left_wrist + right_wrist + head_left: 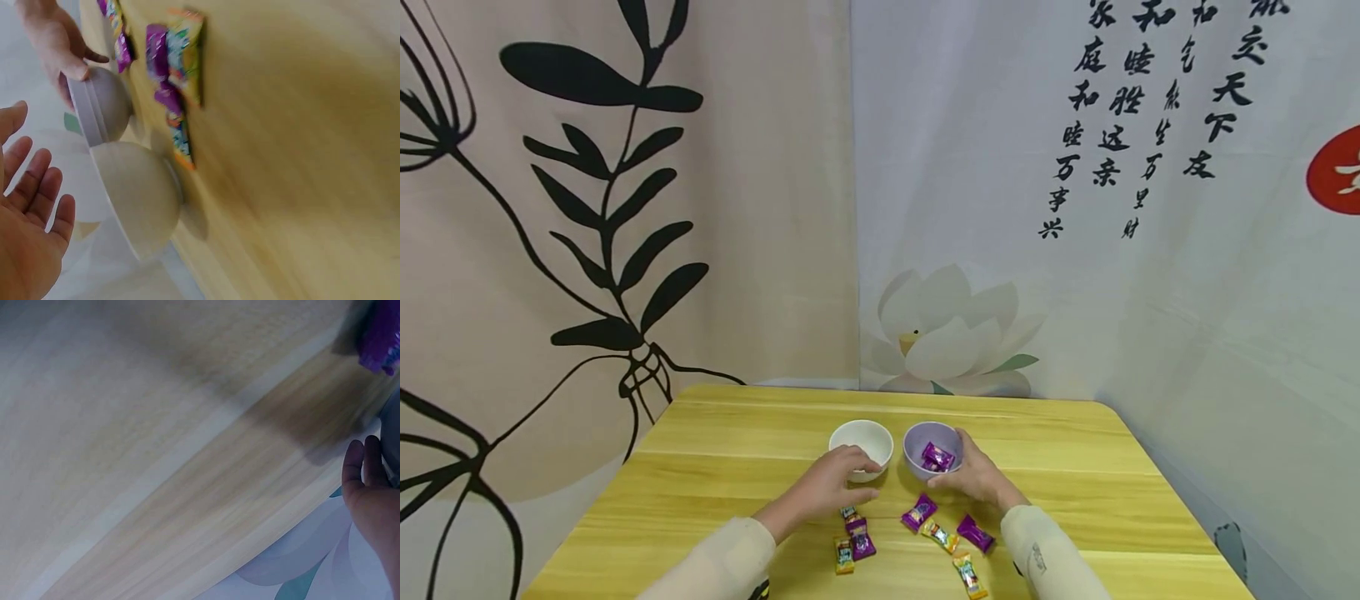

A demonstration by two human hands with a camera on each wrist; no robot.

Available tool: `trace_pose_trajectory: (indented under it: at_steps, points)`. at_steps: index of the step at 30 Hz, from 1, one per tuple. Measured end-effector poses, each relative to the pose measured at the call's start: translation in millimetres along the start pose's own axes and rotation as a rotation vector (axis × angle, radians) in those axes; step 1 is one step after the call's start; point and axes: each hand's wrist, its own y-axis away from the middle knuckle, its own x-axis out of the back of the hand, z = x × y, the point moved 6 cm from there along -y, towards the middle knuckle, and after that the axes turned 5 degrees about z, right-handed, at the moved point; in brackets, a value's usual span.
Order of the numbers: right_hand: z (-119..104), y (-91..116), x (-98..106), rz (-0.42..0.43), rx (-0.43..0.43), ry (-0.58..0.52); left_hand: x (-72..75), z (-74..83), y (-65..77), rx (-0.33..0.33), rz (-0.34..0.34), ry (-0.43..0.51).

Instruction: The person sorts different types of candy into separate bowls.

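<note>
My right hand [977, 475] holds a small purple bowl [917, 437], thumb on its near side and fingers round the right side. Purple-wrapped candies [937, 457] lie inside it. Over the near edge of a white bowl [867, 435] hovers my left hand [831, 482]; in the left wrist view its fingers are loosely extended, apart from the white bowl [137, 194], holding nothing. Below the left hand lie a purple candy [861, 539], a yellow candy [844, 555] and another partly hidden one. The right wrist view catches only the bowl's edge [392, 431] beside the fingers.
Nearer the right forearm, two purple candies [975, 533] and two yellow candies [970, 577] are scattered on the wooden table [737, 442]. Behind the table's far edge hangs a printed cloth [775, 208] with plants, a lotus and writing. A dark striped item shows by the left sleeve.
</note>
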Motion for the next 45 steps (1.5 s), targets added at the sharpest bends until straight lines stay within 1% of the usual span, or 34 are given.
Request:
trace_pose_trajectory:
  at_steps: [5, 7, 9, 13, 17, 21, 26, 29, 35, 40, 45]
  points:
    - [-1, 1, 1, 0.005, 0.009, 0.003, -1.9, -2.8, 15.8, -0.012, -0.034, -0.011]
    - [-1, 0, 2, 0.008, 0.010, 0.003, -2.8, -5.9, 20.8, 0.000, -0.047, -0.011]
    - [-1, 0, 1, 0.009, 0.009, 0.005, -4.1, -9.6, 25.6, 0.025, -0.066, -0.004]
    - [0, 0, 1, 0.008, 0.008, 0.010, -9.8, -16.0, 33.1, 0.047, -0.107, -0.017]
    - [1, 0, 0, 0.006, 0.008, 0.011, -17.7, -20.5, 37.6, 0.035, -0.139, -0.056]
    - [1, 0, 0, 0.004, 0.013, 0.012, -23.4, -23.9, 38.9, 0.015, -0.156, -0.102]
    - [1, 0, 1, 0.003, 0.021, -0.003, -29.6, -27.3, 38.8, -0.028, -0.163, -0.157]
    - [2, 0, 1, 0.000, 0.011, -0.010, -34.8, -27.6, 37.9, -0.063, -0.173, -0.178]
    - [1, -1, 1, -0.001, 0.013, 0.004, -44.7, -21.8, 33.5, -0.126, -0.191, -0.217]
    - [1, 0, 1, 0.001, 0.017, 0.000, -50.0, -14.6, 29.8, -0.154, -0.184, -0.249]
    - [1, 0, 1, 0.002, 0.020, -0.001, -52.1, -13.2, 29.0, -0.172, -0.184, -0.275]
